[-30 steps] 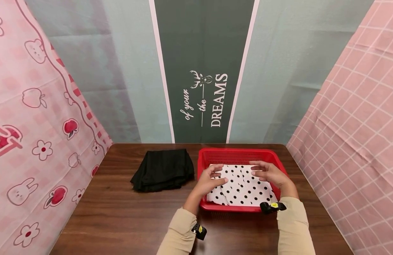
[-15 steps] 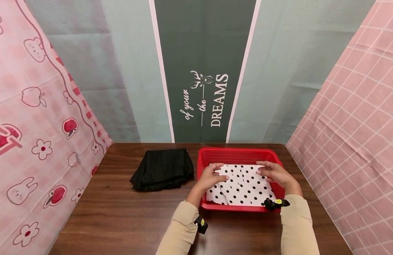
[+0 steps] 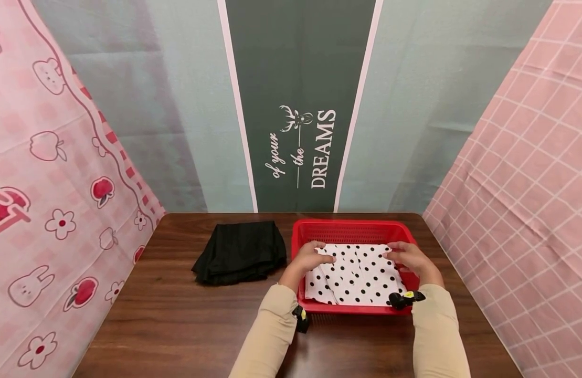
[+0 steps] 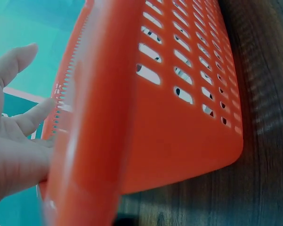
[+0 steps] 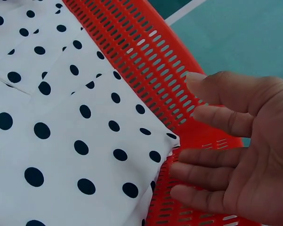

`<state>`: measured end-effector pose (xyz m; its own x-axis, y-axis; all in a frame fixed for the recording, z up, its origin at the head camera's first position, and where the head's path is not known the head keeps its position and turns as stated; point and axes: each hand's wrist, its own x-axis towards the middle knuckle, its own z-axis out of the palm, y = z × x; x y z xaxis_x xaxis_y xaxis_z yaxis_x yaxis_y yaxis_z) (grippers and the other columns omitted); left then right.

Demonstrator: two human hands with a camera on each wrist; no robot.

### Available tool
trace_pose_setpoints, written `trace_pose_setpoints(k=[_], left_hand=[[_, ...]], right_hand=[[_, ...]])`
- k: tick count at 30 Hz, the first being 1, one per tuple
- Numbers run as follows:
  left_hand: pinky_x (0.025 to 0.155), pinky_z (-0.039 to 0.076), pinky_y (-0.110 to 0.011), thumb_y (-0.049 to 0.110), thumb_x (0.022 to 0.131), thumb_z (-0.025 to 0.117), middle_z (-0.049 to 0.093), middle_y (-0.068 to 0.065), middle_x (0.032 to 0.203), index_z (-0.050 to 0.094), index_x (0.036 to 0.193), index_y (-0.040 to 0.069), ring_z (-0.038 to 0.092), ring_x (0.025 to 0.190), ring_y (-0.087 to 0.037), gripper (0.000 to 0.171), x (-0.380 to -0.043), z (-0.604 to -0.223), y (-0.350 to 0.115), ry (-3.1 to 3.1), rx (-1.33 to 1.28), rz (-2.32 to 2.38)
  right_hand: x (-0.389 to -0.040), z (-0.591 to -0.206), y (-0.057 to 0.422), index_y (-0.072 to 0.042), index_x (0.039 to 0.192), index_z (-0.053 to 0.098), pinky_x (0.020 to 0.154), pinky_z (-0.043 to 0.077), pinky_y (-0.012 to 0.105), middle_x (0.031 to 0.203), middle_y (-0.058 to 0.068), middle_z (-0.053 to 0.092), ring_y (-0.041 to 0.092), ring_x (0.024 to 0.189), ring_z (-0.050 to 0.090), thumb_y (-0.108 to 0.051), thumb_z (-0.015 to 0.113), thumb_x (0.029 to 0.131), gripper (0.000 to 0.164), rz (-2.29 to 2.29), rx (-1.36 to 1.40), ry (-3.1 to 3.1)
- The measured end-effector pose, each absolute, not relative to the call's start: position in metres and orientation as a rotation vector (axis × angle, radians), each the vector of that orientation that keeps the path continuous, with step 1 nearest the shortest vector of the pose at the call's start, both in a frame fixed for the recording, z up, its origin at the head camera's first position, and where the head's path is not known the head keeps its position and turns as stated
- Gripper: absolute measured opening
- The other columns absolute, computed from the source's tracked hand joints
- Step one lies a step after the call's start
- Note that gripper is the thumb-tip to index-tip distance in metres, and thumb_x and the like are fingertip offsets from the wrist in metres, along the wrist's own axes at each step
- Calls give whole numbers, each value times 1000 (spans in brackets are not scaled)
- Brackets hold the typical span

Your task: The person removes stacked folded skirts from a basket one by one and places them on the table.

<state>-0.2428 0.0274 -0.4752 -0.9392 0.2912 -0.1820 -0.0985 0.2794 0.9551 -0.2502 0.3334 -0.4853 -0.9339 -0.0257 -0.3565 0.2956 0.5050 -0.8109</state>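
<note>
Folded white cloth with black dots (image 3: pixel 354 275) lies inside a red perforated basket (image 3: pixel 352 310). My left hand (image 3: pixel 308 260) hovers over the cloth's left edge, fingers apart and thumb toward the middle. From the left wrist view, that hand (image 4: pixel 14 146) reaches over the rim, its lower part hidden behind it. Opposite it, my right hand (image 3: pixel 412 260) is at the cloth's right side. The right wrist view has the right hand (image 5: pixel 235 155) with loosely bent fingers, beside the cloth's corner (image 5: pixel 172 141) and apart from it. Neither hand holds anything.
Left of the basket, a folded black cloth (image 3: pixel 243 252) lies on the brown wooden table (image 3: pixel 187 325). Printed fabric hangs behind the table (image 3: pixel 295 63) and along both sides. A small black device (image 3: pixel 406 299) is strapped to the right wrist.
My right hand has shifted rightward from over the dotted cloth to its right edge. The left hand has moved slightly along the left edge. Both cloths and the basket stay put.
</note>
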Motion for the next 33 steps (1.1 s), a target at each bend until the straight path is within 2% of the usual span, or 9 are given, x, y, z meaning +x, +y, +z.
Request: trace_pose_setpoints(k=[7,11,16,20,23,30,33], left_hand=[[87,43,-39,20,75,78,47,-19,129,52,127,-2,49,109,-27,62,-249,-480,31,2261,164,1570],[89,42,-40,21,76,77,46,-18,131,49,129,-3,47,112,-28,65,-252,-483,33,2271,155,1494],[94,38,-43,27,76,77,40,-17,137,44,134,-3,40,121,-31,73,-254,-486,34,2239,129,1415],[95,37,-44,29,76,77,38,-16,139,44,135,-2,38,123,-32,74,-255,-488,35,2238,117,1365],[94,38,-43,30,76,76,40,-14,137,45,134,0,40,121,-32,72,-256,-489,35,2255,96,1342],[92,40,-42,30,76,76,45,-14,131,46,132,-1,44,116,-30,71,-254,-492,36,2262,90,1300],[90,41,-40,29,76,76,45,-13,128,48,128,-1,47,111,-28,66,-253,-494,37,2279,95,1263]], right_hand=[[-252,-486,334,10,131,38,85,40,60,128,32,39,49,114,38,-26,65,87,62,-1286,270,2419],[-252,-490,335,10,130,38,85,39,60,129,32,38,50,114,37,-23,64,88,60,-1299,278,2388],[-252,-499,336,9,127,41,78,45,49,114,26,46,39,97,45,-20,65,87,55,-1377,303,2347],[-253,-504,336,9,128,39,73,46,41,106,20,46,31,89,43,-21,67,86,59,-1425,312,2303],[-253,-507,336,10,130,37,73,46,41,108,20,46,31,90,43,-22,68,85,63,-1428,293,2284],[-255,-513,337,6,123,45,75,45,41,108,16,52,31,93,46,-25,69,84,55,-1471,282,2248],[-254,-514,336,8,128,42,79,44,42,116,21,49,34,99,44,-25,65,87,57,-1502,261,2207]])
